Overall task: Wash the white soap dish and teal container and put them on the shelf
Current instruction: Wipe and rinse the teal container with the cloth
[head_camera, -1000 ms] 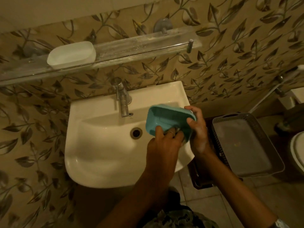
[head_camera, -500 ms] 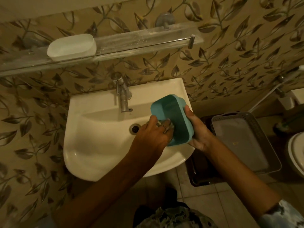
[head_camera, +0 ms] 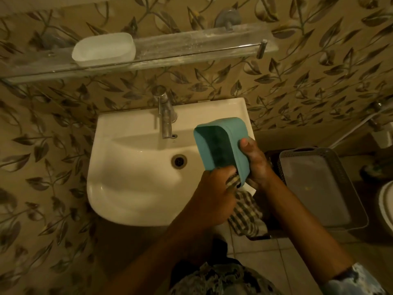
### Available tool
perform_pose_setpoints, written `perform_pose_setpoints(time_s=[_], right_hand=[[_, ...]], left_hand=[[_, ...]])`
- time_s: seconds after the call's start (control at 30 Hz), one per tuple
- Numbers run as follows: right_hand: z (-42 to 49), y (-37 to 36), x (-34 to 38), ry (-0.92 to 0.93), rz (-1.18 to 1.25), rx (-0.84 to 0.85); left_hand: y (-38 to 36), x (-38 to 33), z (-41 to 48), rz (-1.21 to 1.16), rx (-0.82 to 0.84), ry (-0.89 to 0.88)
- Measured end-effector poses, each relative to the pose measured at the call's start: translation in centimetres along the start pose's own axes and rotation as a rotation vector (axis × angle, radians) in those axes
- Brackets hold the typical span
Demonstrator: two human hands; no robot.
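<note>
Cloth, checked, hung from the left hand, which gripped it against the teal container. The right hand clasped that container, tilted over the right rim of the sink. Beyond, the white soap dish sat on the shelf.

White soap dish shelved; teal container tilted (held).

- The shelf runs across the top of the frame, with the soap dish on its left part.
- The sink lies at centre, below the shelf; the tap stands at its upper edge, above the drain.
- The container is over the sink's right side, the left hand at its lower end, the right hand on its right.
- The cloth hangs under the left hand, between the forearms.
- The basket sits at right, beside the sink.
</note>
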State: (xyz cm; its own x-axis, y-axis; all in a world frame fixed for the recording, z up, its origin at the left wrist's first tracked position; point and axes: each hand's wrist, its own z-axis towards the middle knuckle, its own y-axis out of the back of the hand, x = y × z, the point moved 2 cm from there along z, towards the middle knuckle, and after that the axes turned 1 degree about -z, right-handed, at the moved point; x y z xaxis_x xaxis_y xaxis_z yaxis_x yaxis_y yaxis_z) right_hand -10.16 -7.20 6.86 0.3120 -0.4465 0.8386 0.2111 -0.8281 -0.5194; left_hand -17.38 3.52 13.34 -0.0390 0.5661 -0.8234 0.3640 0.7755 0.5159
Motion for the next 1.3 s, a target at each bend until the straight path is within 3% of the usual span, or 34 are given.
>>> perform_pose_setpoints(time_s=[0.1, 0.13, 0.2, 0.3, 0.43, 0.53, 0.6, 0.67, 0.77, 0.83, 0.87, 1.1, 1.2, 1.3], right_hand=[[-0.5, -1.0, 0.0, -0.015, -0.083, 0.078], [-0.7, -1.3, -0.3, -0.029, -0.105, 0.092], [-1.0, -1.8, -0.7, -0.033, -0.112, 0.094], [-0.8, -2.2, -0.8, -0.01, -0.078, 0.076], [-0.4, -2.0, -1.2, -0.001, -0.052, 0.026], [-0.3, -1.8, -1.0, 0.021, -0.033, 0.006], [-0.1, -1.9, -0.4, 0.067, -0.08, -0.007], [0.2, -2.2, 0.3, 0.087, -0.128, -0.007], [0.4, -2.7, 0.8, 0.098, -0.19, 0.03], [0.4, -3.4, 1.0, 0.105, -0.223, 0.051], [0.4, -3.6, 1.1, 0.108, -0.223, 0.057], [0.8, -3.3, 1.1, 0.166, -0.155, -0.031], [0.8, -2.8, 1.3, 0.295, -0.217, -0.122], [0.8, -3.2, 1.0, 0.363, -0.263, -0.188]], left_hand=[[0.7, 1.7, -0.8, 0.812, 0.014, -0.109], [0.6, 2.1, -0.9, 0.991, 0.055, -0.101], [0.2, 2.1, -1.0, 1.098, 0.084, -0.045], [0.2, 1.6, -1.1, 0.939, 0.004, 0.003], [0.1, 0.6, -1.8, 0.435, -0.12, 0.054], [0.5, 0.8, -0.6, -0.044, 0.021, 0.144], [1.2, 1.0, -0.3, -0.215, 0.092, 0.058], [1.6, 1.9, -0.4, 0.076, 0.011, -0.113], [2.0, 3.1, -0.5, 0.882, -0.076, -0.269], [2.5, 2.8, -0.5, 1.111, -0.09, -0.224], [2.6, 2.5, -0.6, 1.117, -0.115, -0.197], [2.5, 0.2, -1.1, 0.229, -0.122, -0.105], [3.9, -0.4, -0.7, -0.193, 0.041, 0.052], [5.0, 0.0, -0.2, -0.235, 0.092, 0.092]])
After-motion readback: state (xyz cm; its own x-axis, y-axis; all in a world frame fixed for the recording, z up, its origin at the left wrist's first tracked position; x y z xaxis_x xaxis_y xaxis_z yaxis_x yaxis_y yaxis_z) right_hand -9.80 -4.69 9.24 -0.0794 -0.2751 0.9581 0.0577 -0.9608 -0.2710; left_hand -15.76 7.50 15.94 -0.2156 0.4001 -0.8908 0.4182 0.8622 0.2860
